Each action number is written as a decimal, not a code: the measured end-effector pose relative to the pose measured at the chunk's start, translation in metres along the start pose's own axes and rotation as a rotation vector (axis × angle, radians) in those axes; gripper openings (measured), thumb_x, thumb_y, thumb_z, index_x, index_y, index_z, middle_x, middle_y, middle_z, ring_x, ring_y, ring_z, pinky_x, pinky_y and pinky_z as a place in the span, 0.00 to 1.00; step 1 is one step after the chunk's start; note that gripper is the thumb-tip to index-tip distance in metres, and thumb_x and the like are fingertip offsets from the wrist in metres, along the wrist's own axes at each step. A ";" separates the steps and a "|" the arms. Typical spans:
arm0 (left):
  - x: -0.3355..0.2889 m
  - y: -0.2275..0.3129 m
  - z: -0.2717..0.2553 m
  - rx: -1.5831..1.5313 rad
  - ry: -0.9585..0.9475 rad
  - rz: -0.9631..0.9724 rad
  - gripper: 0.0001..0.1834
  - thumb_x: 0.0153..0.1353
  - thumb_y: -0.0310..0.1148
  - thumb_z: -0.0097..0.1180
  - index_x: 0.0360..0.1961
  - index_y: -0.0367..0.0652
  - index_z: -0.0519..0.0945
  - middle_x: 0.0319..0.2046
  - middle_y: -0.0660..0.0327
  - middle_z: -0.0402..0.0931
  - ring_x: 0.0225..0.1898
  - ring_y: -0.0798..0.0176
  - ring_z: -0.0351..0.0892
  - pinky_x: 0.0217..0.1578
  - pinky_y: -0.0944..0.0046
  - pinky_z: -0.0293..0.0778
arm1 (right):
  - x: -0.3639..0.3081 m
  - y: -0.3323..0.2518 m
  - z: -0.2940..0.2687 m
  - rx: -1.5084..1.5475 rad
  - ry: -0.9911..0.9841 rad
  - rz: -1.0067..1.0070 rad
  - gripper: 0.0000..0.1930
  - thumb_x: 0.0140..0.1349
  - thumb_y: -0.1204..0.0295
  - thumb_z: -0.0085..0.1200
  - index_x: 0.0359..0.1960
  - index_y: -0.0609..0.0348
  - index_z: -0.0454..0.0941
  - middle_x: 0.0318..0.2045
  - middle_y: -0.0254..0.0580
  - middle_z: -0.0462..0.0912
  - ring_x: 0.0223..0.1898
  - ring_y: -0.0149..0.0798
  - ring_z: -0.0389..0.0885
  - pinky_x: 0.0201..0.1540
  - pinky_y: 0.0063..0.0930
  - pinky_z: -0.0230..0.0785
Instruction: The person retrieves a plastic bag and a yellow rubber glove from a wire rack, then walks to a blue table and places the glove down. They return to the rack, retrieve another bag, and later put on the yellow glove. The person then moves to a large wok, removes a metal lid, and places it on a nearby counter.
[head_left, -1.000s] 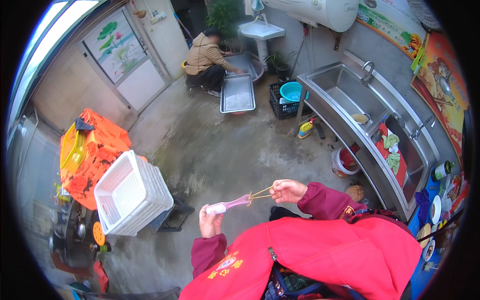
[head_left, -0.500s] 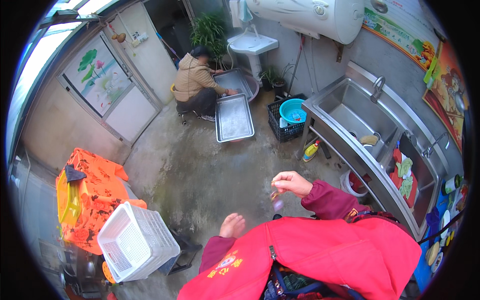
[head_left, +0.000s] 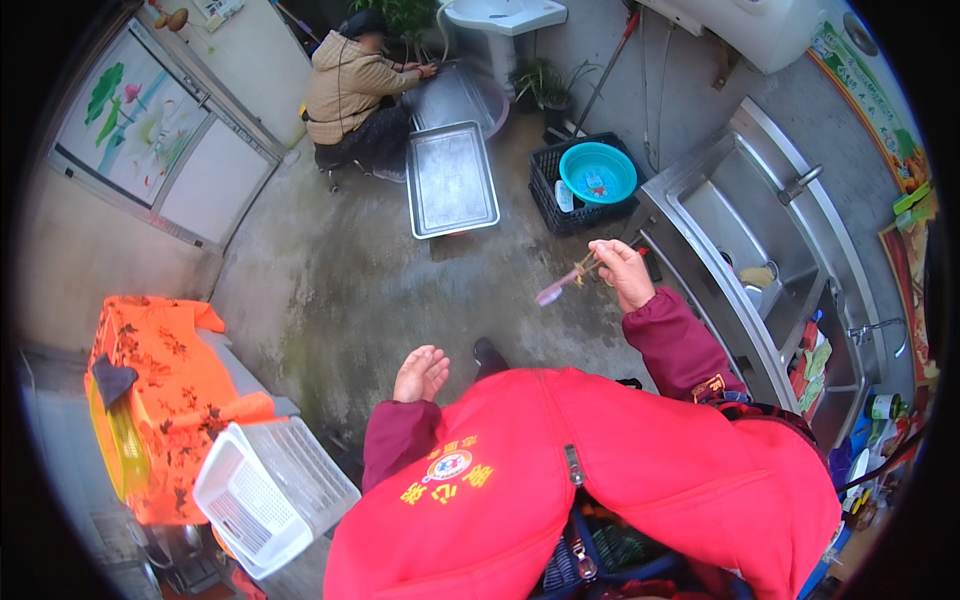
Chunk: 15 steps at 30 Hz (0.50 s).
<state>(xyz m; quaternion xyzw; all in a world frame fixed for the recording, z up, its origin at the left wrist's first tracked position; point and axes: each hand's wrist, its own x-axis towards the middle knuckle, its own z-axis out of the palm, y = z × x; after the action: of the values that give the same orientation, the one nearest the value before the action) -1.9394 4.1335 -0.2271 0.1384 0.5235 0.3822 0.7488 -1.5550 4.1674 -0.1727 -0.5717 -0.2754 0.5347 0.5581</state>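
My right hand (head_left: pixel 624 274), raised in front of me near the sink unit, is closed on a tan cord loop with a pinkish-purple strip (head_left: pixel 553 292) at its end. The strip swings out to the left of the fingers; its exact kind is too small to make out. Closer to my body, my left hand (head_left: pixel 421 375) holds nothing, its fingers stretched out. Below it a dark shoe (head_left: pixel 489 358) shows on the wet concrete floor (head_left: pixel 350 300).
A steel sink unit (head_left: pixel 690 250) runs along the right. Beyond it stands a black crate (head_left: pixel 552 215) with a turquoise basin (head_left: pixel 598 172). A person (head_left: pixel 350 90) crouches by metal trays (head_left: pixel 452 185). White baskets (head_left: pixel 290 470) and an orange-covered table (head_left: pixel 170 370) are left.
My view has shifted forward. The right hand has moved up and right, and the hanging strip has swung left. My left hand has moved left and up.
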 end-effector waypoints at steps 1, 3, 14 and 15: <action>0.017 0.017 0.001 0.006 -0.008 0.006 0.10 0.60 0.33 0.48 0.44 0.46 0.69 0.39 0.62 0.73 0.39 0.62 0.74 0.38 0.63 0.72 | 0.013 -0.005 0.004 0.022 -0.020 0.051 0.06 0.60 0.67 0.50 0.32 0.53 0.74 0.39 0.26 0.75 0.33 0.18 0.66 0.35 0.16 0.57; 0.047 0.047 0.006 0.021 -0.014 0.002 0.11 0.60 0.33 0.48 0.44 0.46 0.69 0.39 0.62 0.73 0.39 0.63 0.74 0.38 0.64 0.72 | 0.035 -0.013 0.014 0.062 -0.074 0.012 0.05 0.60 0.68 0.49 0.32 0.53 0.74 0.43 0.30 0.75 0.33 0.19 0.66 0.36 0.17 0.58; 0.178 0.145 0.062 0.160 -0.086 -0.107 0.11 0.60 0.33 0.49 0.43 0.45 0.69 0.39 0.61 0.72 0.39 0.63 0.74 0.38 0.65 0.71 | 0.175 -0.051 0.047 0.206 -0.007 -0.158 0.06 0.62 0.72 0.44 0.38 0.57 0.70 0.47 0.41 0.74 0.45 0.30 0.72 0.51 0.29 0.62; 0.188 0.150 0.066 0.158 -0.091 -0.121 0.11 0.60 0.33 0.49 0.43 0.45 0.69 0.40 0.61 0.72 0.39 0.63 0.74 0.38 0.65 0.71 | 0.191 -0.057 0.046 0.231 -0.047 -0.206 0.07 0.62 0.72 0.44 0.40 0.58 0.69 0.47 0.41 0.74 0.47 0.32 0.71 0.53 0.30 0.60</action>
<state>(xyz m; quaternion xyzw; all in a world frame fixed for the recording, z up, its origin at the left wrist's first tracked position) -1.9146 4.3815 -0.2367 0.1824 0.5247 0.2870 0.7804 -1.5287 4.3699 -0.1688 -0.4597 -0.2822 0.5158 0.6655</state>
